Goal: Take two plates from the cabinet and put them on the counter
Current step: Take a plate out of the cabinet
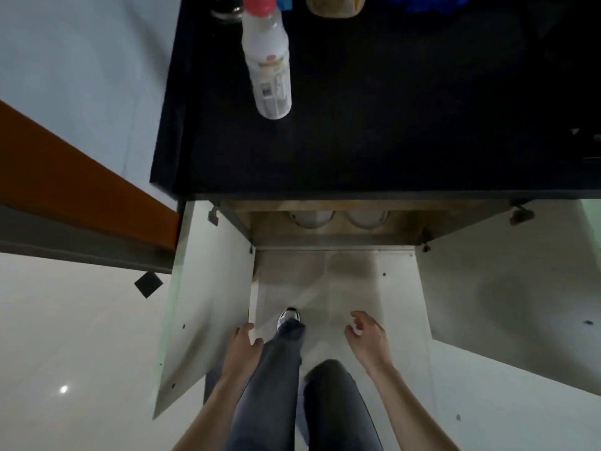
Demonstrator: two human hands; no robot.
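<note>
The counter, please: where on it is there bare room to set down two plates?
The black counter is bare across its middle and front, from the white bottle rightward to the right edge. The back edge is crowded: a dark jar, a tan container and something blue. Both hands are empty.

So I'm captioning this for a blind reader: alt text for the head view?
Both cabinet doors stand open below a black counter, white plates just showing inside. The person's empty left hand and right hand hang open in front; a bottle stands on the counter.
</note>
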